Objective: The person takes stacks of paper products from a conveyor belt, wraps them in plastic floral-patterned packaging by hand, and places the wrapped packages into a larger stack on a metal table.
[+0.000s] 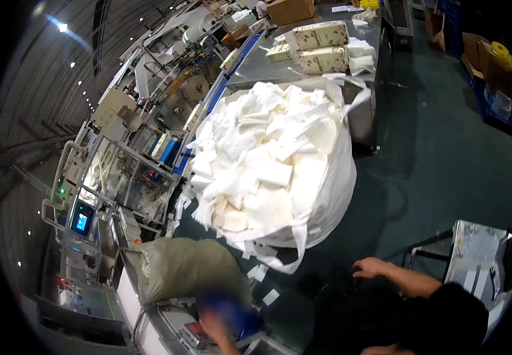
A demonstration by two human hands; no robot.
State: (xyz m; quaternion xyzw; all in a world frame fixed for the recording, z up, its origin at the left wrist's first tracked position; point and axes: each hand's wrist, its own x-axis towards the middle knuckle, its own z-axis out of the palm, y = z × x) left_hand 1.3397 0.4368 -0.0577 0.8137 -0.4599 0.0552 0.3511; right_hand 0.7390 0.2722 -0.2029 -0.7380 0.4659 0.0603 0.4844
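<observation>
My right hand (369,267) reaches out from a dark sleeve at the lower right, over the dark green floor. Its fingers are loosely apart with nothing in them. Nearest to it is a big white bulk bag (337,198) with hanging strap loops, heaped with loose white folded tissues (262,142). At the lower left, a blurred hand with a bare forearm (225,344) comes up from the bottom edge, beside a dark blue shape (247,322) and a small reddish part. Whose hand that is, and what its fingers do, I cannot tell.
A stuffed beige sack (188,266) lies by the machine line (132,171) on the left. Floral tissue packs (322,47) stand on a metal table (256,65) behind the bag. A metal-topped stand (475,254) is at right. Paper scraps (271,297) lie on the floor.
</observation>
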